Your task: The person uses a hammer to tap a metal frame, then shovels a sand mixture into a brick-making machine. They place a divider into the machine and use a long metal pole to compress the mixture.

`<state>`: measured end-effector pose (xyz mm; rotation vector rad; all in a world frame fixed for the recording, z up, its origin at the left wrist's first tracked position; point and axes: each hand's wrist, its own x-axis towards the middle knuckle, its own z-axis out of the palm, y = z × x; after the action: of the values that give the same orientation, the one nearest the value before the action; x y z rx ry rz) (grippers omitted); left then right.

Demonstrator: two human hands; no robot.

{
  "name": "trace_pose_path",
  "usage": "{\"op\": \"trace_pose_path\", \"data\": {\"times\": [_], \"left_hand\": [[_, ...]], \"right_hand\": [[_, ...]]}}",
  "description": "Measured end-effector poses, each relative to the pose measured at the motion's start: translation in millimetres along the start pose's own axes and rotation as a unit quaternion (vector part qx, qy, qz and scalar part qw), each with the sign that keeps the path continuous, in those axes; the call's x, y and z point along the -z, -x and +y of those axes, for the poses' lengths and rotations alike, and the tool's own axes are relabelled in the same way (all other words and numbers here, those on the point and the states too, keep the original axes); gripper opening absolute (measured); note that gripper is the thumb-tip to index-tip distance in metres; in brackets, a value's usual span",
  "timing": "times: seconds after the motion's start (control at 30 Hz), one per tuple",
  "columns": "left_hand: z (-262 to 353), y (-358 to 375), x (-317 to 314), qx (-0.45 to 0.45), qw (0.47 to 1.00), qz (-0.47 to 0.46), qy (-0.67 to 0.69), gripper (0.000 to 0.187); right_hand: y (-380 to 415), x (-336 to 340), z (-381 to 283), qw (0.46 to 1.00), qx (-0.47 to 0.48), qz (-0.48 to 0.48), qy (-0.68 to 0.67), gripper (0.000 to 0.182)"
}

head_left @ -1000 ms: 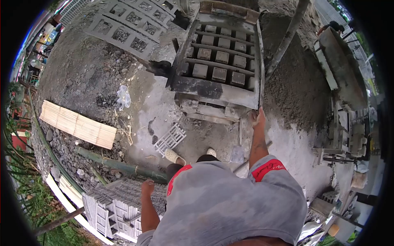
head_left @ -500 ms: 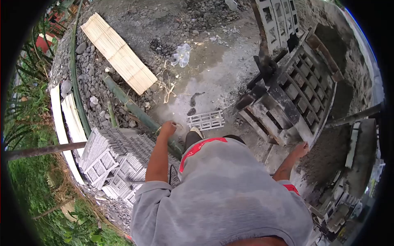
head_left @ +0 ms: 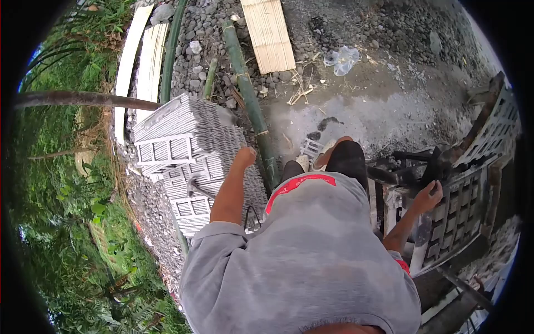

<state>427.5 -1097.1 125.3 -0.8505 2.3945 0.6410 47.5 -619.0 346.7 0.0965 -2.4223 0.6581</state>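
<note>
My left hand (head_left: 246,156), its fingers curled in and with nothing showing in them, hangs beside a tall stack of grey lattice concrete blocks (head_left: 217,125). On the other side, my right hand (head_left: 429,197) is loosely open and holds nothing. It overlaps the upper edge of a soot-dark slatted frame (head_left: 455,218), near blackened bars (head_left: 425,167). A small lattice block (head_left: 311,147) lies on the ground by my feet, partly hidden by my shoe.
A green bamboo pole (head_left: 253,111) runs along the ground left of my legs. Ahead lie split bamboo slats (head_left: 270,39) and a clear plastic bag (head_left: 342,60). A hammer (head_left: 198,189) rests on the stack. At far right leans a pale lattice panel (head_left: 492,131).
My view has swung left, with the stack nearer the middle. My legs have stepped forward over the small lattice block. My right hand has moved forward along the slatted frame.
</note>
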Motion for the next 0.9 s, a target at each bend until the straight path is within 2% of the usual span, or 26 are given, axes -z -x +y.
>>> {"op": "trace_pose_path", "data": {"times": [0.03, 0.1, 0.17, 0.23, 0.3, 0.33, 0.37, 0.4, 0.43, 0.47, 0.53, 0.57, 0.6, 0.63, 0.7, 0.73, 0.77, 0.8, 0.83, 0.87, 0.9], "left_hand": [[-8.3, 3.8, -7.7, 0.019, 1.000, 0.004, 0.007, 0.024], [-16.8, 27.0, -13.8, 0.101, 0.983, 0.096, 0.119, 0.024], [0.5, 47.3, 16.7, 0.150, 0.977, 0.085, 0.128, 0.023], [13.8, 38.5, 34.5, 0.186, 0.970, 0.074, 0.140, 0.022], [14.9, 19.3, 43.7, 0.229, 0.957, 0.082, 0.160, 0.025], [23.0, 9.8, 52.4, 0.246, 0.952, 0.075, 0.163, 0.025], [43.9, 1.1, 74.1, 0.265, 0.947, 0.069, 0.166, 0.024], [51.6, -14.7, 69.8, 0.238, 0.933, 0.151, 0.224, 0.024], [54.9, -23.5, 65.9, 0.207, 0.912, 0.230, 0.270, 0.024], [62.8, -21.9, 66.5, 0.225, 0.908, 0.228, 0.272, 0.024], [81.1, -25.3, 74.6, 0.229, 0.908, 0.251, 0.247, 0.020], [88.0, -15.9, 86.9, 0.301, 0.882, 0.268, 0.246, 0.019], [94.8, 3.7, 91.2, 0.372, 0.852, 0.276, 0.245, 0.017], [92.4, 22.5, 83.6, 0.436, 0.815, 0.295, 0.242, 0.019], [76.6, 69.6, 63.3, 0.528, 0.751, 0.333, 0.214, 0.025], [55.7, 96.5, 31.6, 0.512, 0.756, 0.370, 0.171, 0.029], [59.6, 119.5, 34.9, 0.566, 0.716, 0.369, 0.174, 0.034], [38.4, 139.9, 6.6, 0.588, 0.710, 0.360, 0.138, 0.039], [30.4, 154.8, 7.3, 0.665, 0.669, 0.277, 0.185, 0.042], [2.3, 169.8, -31.8, 0.657, 0.685, 0.286, 0.132, 0.045], [-24.0, 182.4, -50.8, 0.658, 0.682, 0.236, 0.216, 0.044]], "right_hand": [[-9.9, -16.4, -12.6, 1.000, 0.009, -0.012, -0.014, 0.025], [-23.6, -52.5, -37.7, 0.995, 0.030, -0.011, -0.094, 0.025], [-37.7, -93.6, -57.4, 0.989, 0.054, -0.033, -0.136, 0.024], [-53.2, -135.2, -69.8, 0.985, 0.094, -0.082, -0.121, 0.024], [-65.1, -180.2, -83.1, 0.973, 0.081, -0.125, -0.176, 0.025], [-70.7, -201.0, -88.9, 0.960, 0.038, -0.206, -0.184, 0.026], [-73.5, -225.8, -90.9, 0.940, -0.003, -0.287, -0.187, 0.027], [-72.1, -269.2, -71.1, 0.919, 0.013, -0.336, -0.206, 0.026], [-70.0, -296.4, -64.0, 0.875, 0.007, -0.430, -0.222, 0.028], [-64.1, -310.6, -55.2, 0.823, -0.006, -0.520, -0.228, 0.030], [-58.6, -329.4, -32.8, 0.706, 0.090, -0.694, -0.110, 0.034], [-58.1, -336.2, -22.0, 0.643, 0.165, -0.744, -0.081, 0.035], [-52.5, -354.1, 5.2, 0.619, 0.303, -0.718, -0.094, 0.030], [-57.0, -354.2, 5.4, 0.616, 0.307, -0.720, -0.089, 0.030], [-55.9, -333.7, 7.2, 0.669, 0.094, -0.735, -0.059, 0.031], [-56.6, -314.6, -5.9, 0.700, -0.014, -0.709, -0.090, 0.030], [-49.1, -318.3, 8.1, 0.709, -0.112, -0.681, -0.147, 0.030], [-39.6, -319.3, 30.1, 0.713, -0.212, -0.636, -0.204, 0.030], [-29.2, -296.0, 17.0, 0.746, -0.253, -0.574, -0.226, 0.030], [-18.9, -274.0, 11.4, 0.761, -0.247, -0.556, -0.224, 0.030], [-7.1, -250.0, 9.1, 0.771, -0.221, -0.561, -0.206, 0.037]]}}
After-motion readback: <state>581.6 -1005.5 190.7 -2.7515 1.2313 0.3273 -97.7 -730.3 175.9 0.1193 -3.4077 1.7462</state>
